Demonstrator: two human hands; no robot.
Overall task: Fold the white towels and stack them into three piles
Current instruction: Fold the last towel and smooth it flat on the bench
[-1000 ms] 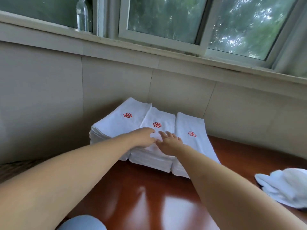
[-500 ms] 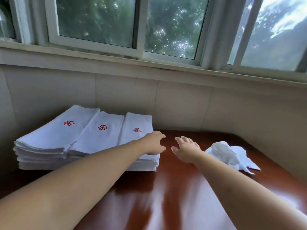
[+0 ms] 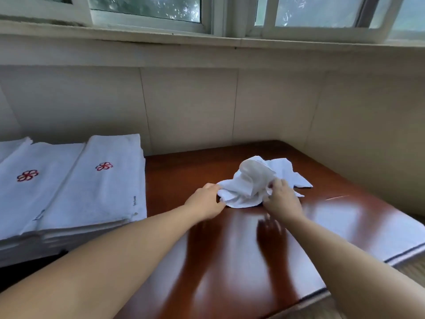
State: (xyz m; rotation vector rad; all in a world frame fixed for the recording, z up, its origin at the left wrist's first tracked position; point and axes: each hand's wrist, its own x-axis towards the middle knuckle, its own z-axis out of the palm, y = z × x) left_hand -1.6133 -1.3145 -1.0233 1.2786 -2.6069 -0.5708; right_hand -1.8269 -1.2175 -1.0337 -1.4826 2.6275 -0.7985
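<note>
Crumpled white towel (image 3: 250,180) sits bunched at centre frame; folded white stacks (image 3: 92,180), red flower emblems, lie side by side at left.

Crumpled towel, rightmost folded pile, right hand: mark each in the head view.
crumpled towel (image 3: 251,180), head view, on the raised bunched middle.
rightmost folded pile (image 3: 101,185), head view, on the flat top below the red emblem.
right hand (image 3: 284,200), head view, on the back of the hand.

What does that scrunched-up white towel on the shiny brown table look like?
The crumpled white cloth towel lies unfolded in a soft, bunched heap on the glossy reddish-brown wooden table, with a rolled hump on top and corners splayed right. The left hand touches its left edge; the right hand grips its near right side.
</note>
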